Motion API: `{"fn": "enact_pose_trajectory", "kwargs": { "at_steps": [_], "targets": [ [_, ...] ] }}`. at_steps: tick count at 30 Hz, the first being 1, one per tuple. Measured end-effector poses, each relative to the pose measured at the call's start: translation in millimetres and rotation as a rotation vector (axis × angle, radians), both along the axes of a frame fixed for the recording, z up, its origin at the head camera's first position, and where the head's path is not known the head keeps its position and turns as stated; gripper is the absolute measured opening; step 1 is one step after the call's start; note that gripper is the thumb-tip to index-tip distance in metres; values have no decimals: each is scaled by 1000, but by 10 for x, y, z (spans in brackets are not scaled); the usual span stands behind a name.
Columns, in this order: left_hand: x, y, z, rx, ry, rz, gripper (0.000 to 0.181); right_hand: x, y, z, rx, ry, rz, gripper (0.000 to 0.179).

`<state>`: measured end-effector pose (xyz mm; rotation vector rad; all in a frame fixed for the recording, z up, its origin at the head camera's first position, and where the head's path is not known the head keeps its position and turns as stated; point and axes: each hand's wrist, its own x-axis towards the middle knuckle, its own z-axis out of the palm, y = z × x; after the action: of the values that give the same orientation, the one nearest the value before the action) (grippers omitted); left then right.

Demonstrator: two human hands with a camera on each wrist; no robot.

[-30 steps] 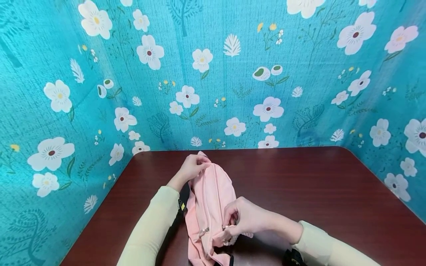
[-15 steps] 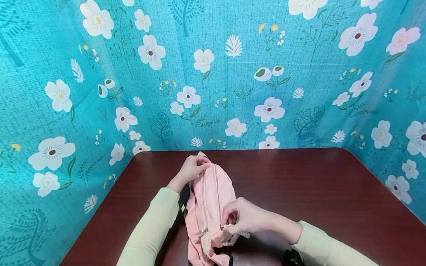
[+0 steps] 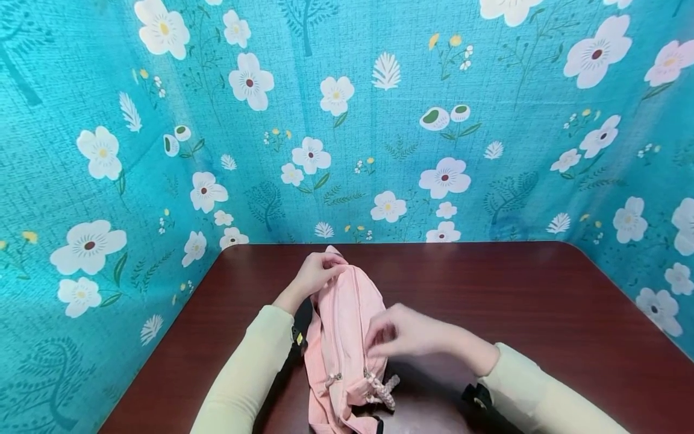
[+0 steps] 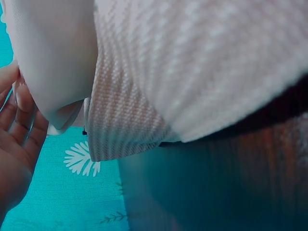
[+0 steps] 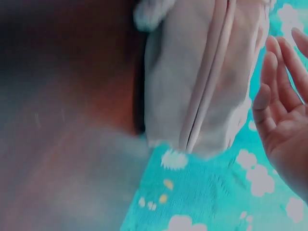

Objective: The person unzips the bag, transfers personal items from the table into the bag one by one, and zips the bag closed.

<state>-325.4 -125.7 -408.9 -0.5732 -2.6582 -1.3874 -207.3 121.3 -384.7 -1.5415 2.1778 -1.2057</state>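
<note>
A pink fabric backpack [image 3: 347,307] lies on its side on the table, with two zippers running along it. My left hand [image 3: 316,274] pinches its far end; in the left wrist view that hand [image 4: 17,139] is partly hidden by the bag's cloth [image 4: 53,53]. My right hand [image 3: 406,331] hovers just over the bag's right side with fingers loosely bent and nothing between them. In the right wrist view the same hand [image 5: 288,110] is apart from the bag and its zipper [image 5: 207,82]. A braided zipper pull [image 3: 382,390] dangles at the near end, below the right hand.
The dark red-brown table [image 3: 488,289] extends to both sides and behind the bag. A teal flowered cloth [image 3: 347,120] hangs around its back and sides. Pink straps [image 3: 320,386] trail along the bag's left edge toward me.
My right hand has let go of the braided zipper pull at the near end and risen slightly away from it, uncovering the pull. The left hand keeps its grip in the same place.
</note>
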Motion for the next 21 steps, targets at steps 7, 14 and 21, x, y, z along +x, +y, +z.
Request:
{"fn": "enact_pose_trajectory", "kwargs": {
  "at_steps": [7,14,21],
  "targets": [
    [-7,-8,-4,5,5,-4,13,-481,165,29,-77,77,-335,4],
    [3,0,0,4,13,0,13,-768,254,-67,-50,59,-530,10],
    [12,25,-3,13,22,10,13,-905,161,-190,-57,5,-594,19]
  ]
}}
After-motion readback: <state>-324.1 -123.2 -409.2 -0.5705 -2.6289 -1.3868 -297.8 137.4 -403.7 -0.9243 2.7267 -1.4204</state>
